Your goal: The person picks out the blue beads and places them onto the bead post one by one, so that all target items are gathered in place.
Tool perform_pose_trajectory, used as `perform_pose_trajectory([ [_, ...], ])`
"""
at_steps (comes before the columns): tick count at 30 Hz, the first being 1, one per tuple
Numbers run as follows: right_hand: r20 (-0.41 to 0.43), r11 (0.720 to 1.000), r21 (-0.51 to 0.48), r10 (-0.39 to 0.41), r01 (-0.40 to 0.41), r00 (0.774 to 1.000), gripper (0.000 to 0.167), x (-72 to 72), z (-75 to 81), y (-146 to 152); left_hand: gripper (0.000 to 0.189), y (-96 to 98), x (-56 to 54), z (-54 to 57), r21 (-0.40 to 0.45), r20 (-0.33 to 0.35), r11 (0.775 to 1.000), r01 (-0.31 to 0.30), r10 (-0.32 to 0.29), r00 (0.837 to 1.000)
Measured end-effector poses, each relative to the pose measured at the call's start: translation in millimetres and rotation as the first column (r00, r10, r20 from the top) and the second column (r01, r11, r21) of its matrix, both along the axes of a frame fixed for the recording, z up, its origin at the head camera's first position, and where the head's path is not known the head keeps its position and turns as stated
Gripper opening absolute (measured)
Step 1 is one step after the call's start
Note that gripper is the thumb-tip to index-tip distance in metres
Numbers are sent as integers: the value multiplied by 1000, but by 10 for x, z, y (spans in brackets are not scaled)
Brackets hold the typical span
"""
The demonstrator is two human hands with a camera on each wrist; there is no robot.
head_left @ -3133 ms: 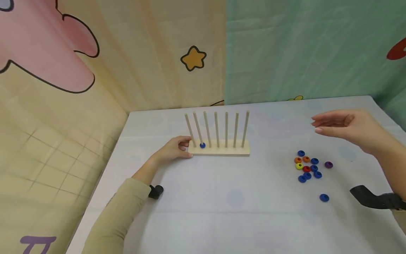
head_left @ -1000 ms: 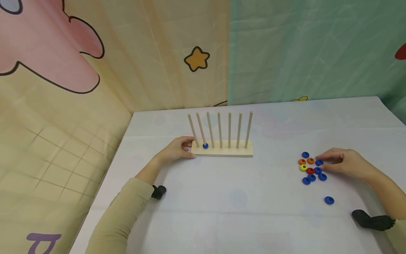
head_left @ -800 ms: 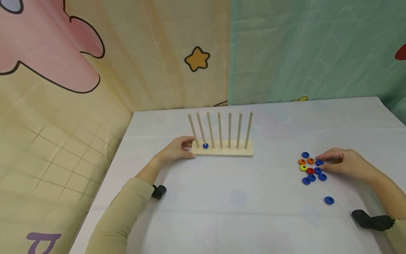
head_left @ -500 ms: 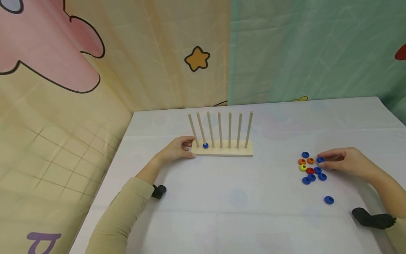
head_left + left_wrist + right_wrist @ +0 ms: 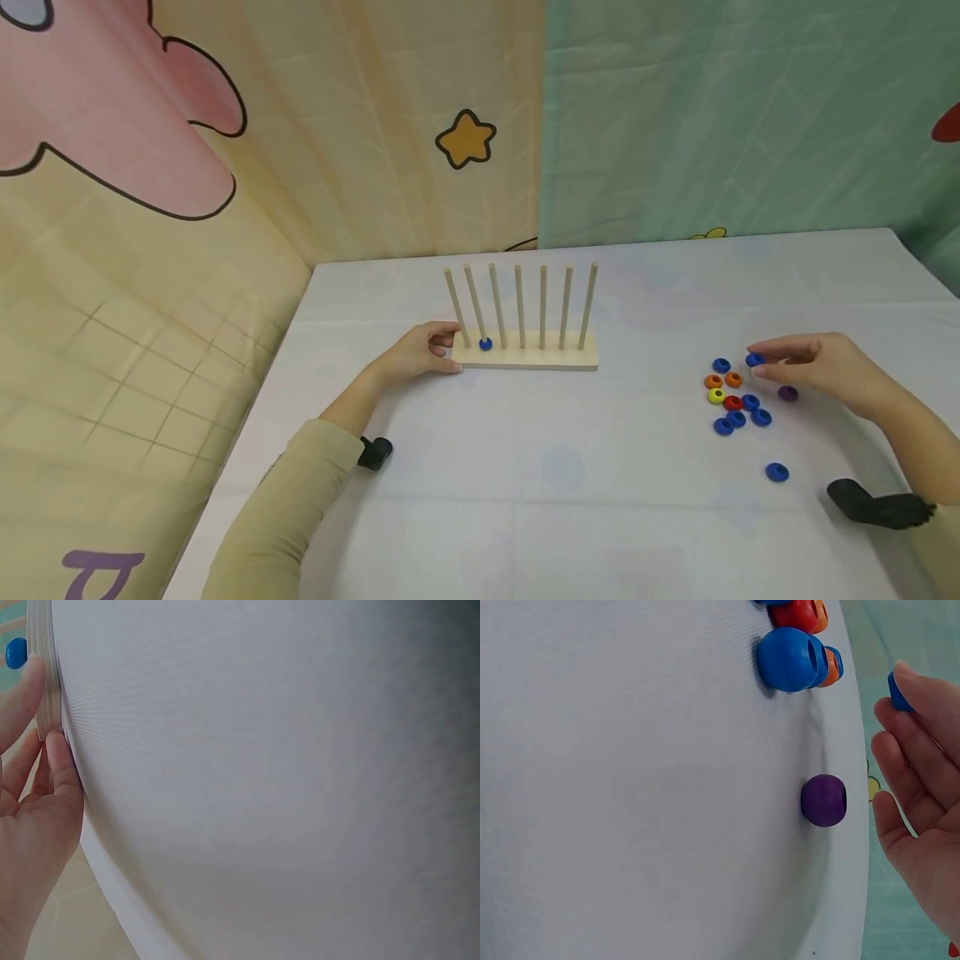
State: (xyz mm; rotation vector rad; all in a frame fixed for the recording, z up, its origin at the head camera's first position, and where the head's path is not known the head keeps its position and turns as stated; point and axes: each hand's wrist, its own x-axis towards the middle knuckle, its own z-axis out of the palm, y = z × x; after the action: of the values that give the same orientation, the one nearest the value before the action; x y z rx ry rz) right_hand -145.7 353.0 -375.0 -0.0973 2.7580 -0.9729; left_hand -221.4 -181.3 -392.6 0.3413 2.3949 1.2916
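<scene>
My left hand [image 5: 414, 350] grips the left end of a wooden peg rack [image 5: 555, 357], a flat base with a row of upright pegs. In the left wrist view its thumb and fingers [image 5: 64, 761] hold the base's end. One blue bead [image 5: 486, 344] sits at the bottom of the second peg from the left; the other pegs are bare. Over at the right, my right hand [image 5: 832, 368] pinches another blue bead [image 5: 754, 360] between thumb and fingertips. The right wrist view shows this bead [image 5: 899, 694] held off the table.
Loose beads lie left of and below the right hand: orange [image 5: 733, 380], yellow [image 5: 716, 396], red [image 5: 732, 403] and several blue [image 5: 761, 417]. A purple bead [image 5: 787, 393] lies under that hand, and one blue bead [image 5: 777, 472] nearer. Printed curtains stand behind the white table [image 5: 450, 533].
My right hand came down to the bead group, pinched a blue bead and has lifted it up and away, uncovering the purple bead. My left hand stays on the rack.
</scene>
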Motion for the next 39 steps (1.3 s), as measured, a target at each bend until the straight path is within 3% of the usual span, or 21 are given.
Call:
perform_pose_trajectory([
  [26, -25, 997, -77, 12, -14, 1000, 55, -209, 451, -299, 72, -31, 25, 10, 41, -35, 998, 46, -45, 998],
  [39, -56, 994, -106, 18, -24, 998, 54, -284, 633, -532, 72, 6, -18, -10, -8, 9, 1000, 0, 0, 1000],
])
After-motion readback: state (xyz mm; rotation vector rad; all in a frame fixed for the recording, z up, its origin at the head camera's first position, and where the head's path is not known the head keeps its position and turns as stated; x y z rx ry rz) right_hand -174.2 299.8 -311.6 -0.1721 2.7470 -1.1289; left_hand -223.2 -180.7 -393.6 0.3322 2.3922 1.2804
